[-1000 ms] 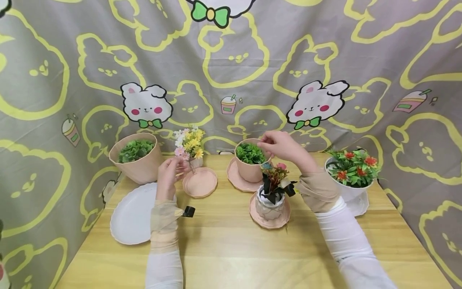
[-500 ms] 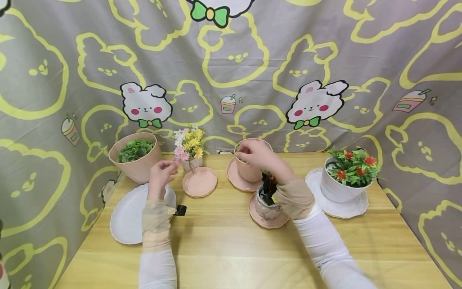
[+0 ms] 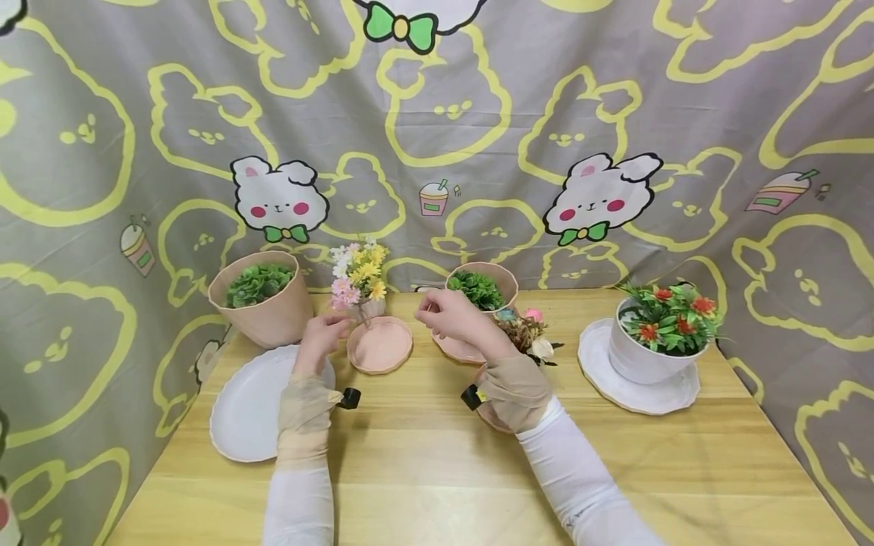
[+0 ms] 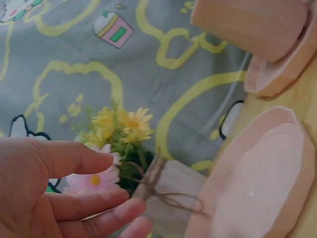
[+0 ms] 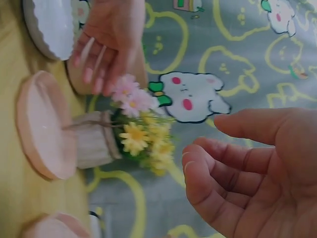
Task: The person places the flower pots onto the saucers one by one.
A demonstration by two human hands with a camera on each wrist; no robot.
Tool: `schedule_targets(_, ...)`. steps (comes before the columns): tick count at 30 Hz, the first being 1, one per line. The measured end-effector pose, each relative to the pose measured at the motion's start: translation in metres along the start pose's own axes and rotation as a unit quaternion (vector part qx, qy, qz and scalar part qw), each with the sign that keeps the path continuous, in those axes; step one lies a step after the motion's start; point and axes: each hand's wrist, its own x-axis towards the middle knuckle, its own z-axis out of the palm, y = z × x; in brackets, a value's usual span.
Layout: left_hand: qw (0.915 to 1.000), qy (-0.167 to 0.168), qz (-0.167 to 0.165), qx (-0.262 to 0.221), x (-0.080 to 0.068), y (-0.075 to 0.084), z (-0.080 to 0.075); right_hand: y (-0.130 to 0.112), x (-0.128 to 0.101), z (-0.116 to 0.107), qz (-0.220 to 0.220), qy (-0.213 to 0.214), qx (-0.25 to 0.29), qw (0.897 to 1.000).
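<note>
Holding nothing in left hand (image 3: 319, 345), with thumb apart and fingers loose, just beside potted daisies (image 3: 362, 277); cannot tell if touching pink blooms (image 4: 96, 179). Gripping nothing in right hand (image 3: 459, 315), half-curled and relaxed, apart on the other side. Probably slack because unloaded. Note potted daisies standing upright on table (image 3: 416, 470), behind small pink saucer (image 3: 380, 347) rather than on it, with blooms pointing up and long axis vertical. Further out, see big pink pot (image 3: 276, 315) on the left, behind left white plate (image 3: 239, 413). On the right, see smaller pink pot (image 3: 507, 282) on larger pink saucer (image 3: 454, 348) and white pot (image 3: 635, 358) on right white plate (image 3: 595, 368); likely paired by colour, to catch drips. Also see mixed flowers (image 3: 524, 334) behind right wrist (image 3: 515, 387)
</note>
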Motion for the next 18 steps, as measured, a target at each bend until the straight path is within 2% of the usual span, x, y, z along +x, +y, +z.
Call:
schedule_targets(4,0.9998,-0.015,0.014,0.001,0.006,-0.002,0.007,0.005,0.008,0.014,0.021,-0.005,0.015,1.000)
schedule_targets(8,0.9993,-0.010,0.033,0.016,0.012,-0.003,0.012,0.014,0.014,0.028,0.028,0.000,0.043,0.999)
schedule_targets(13,0.9984,0.013,0.029,0.048,0.022,-0.005,0.016,0.028,0.024,0.048,0.047,0.021,0.078,0.996)
schedule_targets(18,0.9959,0.054,0.043,0.059,0.031,-0.007,0.020,0.039,0.034,0.066,0.084,0.043,0.078,0.993)
